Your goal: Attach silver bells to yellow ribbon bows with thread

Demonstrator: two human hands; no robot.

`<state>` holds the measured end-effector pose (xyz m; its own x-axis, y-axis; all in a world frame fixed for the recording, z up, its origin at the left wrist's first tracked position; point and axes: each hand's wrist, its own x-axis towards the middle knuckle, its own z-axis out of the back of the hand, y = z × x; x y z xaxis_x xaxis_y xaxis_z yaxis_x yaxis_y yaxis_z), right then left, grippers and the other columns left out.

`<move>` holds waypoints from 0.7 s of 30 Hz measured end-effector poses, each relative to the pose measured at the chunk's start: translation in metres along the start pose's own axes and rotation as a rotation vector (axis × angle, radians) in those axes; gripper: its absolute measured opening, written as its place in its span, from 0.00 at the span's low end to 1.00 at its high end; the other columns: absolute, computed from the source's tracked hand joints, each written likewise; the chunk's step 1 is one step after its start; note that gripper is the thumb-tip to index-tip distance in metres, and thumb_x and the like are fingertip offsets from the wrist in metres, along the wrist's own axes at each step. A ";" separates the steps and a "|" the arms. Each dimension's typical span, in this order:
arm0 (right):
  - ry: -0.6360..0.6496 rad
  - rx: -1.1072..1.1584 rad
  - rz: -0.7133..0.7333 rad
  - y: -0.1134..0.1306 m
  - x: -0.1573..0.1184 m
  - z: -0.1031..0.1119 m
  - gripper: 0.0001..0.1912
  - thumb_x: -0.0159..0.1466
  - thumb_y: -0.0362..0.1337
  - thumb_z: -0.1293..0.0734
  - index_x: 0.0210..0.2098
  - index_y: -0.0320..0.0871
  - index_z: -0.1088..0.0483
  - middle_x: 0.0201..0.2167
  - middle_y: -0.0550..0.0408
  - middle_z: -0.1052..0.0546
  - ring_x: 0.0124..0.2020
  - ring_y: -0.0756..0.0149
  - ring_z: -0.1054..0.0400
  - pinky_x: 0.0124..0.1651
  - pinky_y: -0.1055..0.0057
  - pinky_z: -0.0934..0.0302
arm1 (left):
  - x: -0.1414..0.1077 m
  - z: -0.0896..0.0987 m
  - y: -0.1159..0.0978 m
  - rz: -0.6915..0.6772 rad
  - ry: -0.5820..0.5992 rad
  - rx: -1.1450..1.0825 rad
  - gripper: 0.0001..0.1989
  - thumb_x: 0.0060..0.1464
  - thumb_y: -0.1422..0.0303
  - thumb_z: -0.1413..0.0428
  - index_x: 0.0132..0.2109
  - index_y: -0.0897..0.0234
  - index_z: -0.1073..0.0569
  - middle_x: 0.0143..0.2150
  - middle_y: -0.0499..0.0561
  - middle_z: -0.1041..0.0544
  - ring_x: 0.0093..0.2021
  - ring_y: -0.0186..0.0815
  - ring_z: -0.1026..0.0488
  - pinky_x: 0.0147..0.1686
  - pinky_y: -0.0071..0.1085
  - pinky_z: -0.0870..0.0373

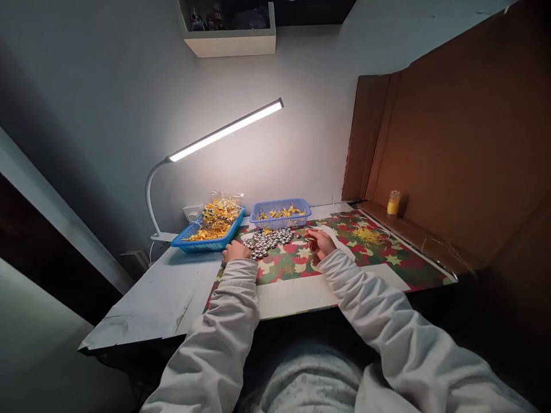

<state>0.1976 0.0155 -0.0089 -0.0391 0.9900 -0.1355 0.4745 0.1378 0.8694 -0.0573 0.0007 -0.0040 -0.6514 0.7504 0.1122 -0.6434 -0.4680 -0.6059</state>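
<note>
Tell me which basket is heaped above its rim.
The bright blue basket on the left, beside the lamp's base: its yellow heap rises over the rim. The paler, violet-blue basket behind the silver beads holds a low yellow layer.

Surroundings: lit lamp, wall shelf, cardboard screen.
A white desk lamp (pixel 226 131) is on, its bar slanting up to the right from a curved neck. Above it, a pale shelf (pixel 232 45) on the grey wall (pixel 107 86) bears small items (pixel 197 22), too dim to identify, beside a dark unit (pixel 310 11). At right, brown cardboard (pixel 465 143) stands upright; a small container (pixel 392 205) with yellow contents stands near its foot.
</note>
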 end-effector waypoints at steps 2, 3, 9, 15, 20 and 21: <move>-0.003 -0.022 -0.008 0.001 0.000 0.000 0.02 0.55 0.32 0.32 0.27 0.43 0.31 0.22 0.59 0.24 0.16 0.77 0.42 0.19 0.77 0.46 | 0.000 0.000 0.000 -0.024 0.026 -0.003 0.13 0.40 0.77 0.41 0.28 0.64 0.39 0.45 0.70 0.30 0.51 0.60 0.34 0.45 0.49 0.40; -0.005 -0.032 -0.008 0.001 0.000 -0.001 0.02 0.55 0.32 0.32 0.27 0.43 0.31 0.22 0.59 0.24 0.15 0.77 0.42 0.18 0.77 0.47 | 0.001 0.001 0.001 -0.034 0.035 -0.006 0.15 0.38 0.79 0.40 0.27 0.64 0.41 0.43 0.68 0.30 0.50 0.59 0.34 0.44 0.49 0.40; -0.026 -0.065 0.054 0.000 -0.001 -0.002 0.04 0.55 0.33 0.33 0.24 0.43 0.33 0.21 0.58 0.24 0.15 0.77 0.45 0.19 0.76 0.49 | -0.001 0.007 0.000 -0.137 -0.029 -0.145 0.15 0.40 0.80 0.42 0.25 0.61 0.42 0.27 0.53 0.31 0.40 0.49 0.29 0.39 0.41 0.37; 0.084 -0.232 0.343 -0.002 -0.006 -0.008 0.07 0.52 0.38 0.31 0.23 0.43 0.32 0.18 0.58 0.26 0.20 0.72 0.37 0.24 0.75 0.43 | -0.017 -0.002 -0.021 -0.436 0.019 -0.804 0.16 0.40 0.63 0.38 0.30 0.60 0.38 0.25 0.45 0.31 0.28 0.34 0.29 0.29 0.29 0.34; 0.216 -0.369 0.497 -0.008 -0.015 -0.015 0.05 0.52 0.37 0.31 0.28 0.44 0.31 0.20 0.58 0.26 0.25 0.66 0.30 0.30 0.71 0.37 | -0.036 -0.019 -0.037 -0.346 0.559 -1.132 0.26 0.24 0.57 0.30 0.26 0.63 0.36 0.23 0.43 0.28 0.23 0.28 0.31 0.24 0.25 0.34; 0.239 -0.393 0.521 -0.009 -0.018 -0.016 0.05 0.52 0.36 0.31 0.29 0.44 0.30 0.21 0.58 0.26 0.26 0.66 0.29 0.32 0.70 0.36 | -0.039 -0.020 -0.038 -0.323 0.618 -1.149 0.25 0.23 0.58 0.30 0.26 0.64 0.33 0.23 0.44 0.27 0.23 0.28 0.31 0.24 0.25 0.34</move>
<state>0.1800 -0.0027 -0.0068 -0.1066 0.9032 0.4157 0.1319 -0.4016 0.9063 0.0007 -0.0015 -0.0006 -0.0527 0.9808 0.1878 0.1655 0.1941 -0.9669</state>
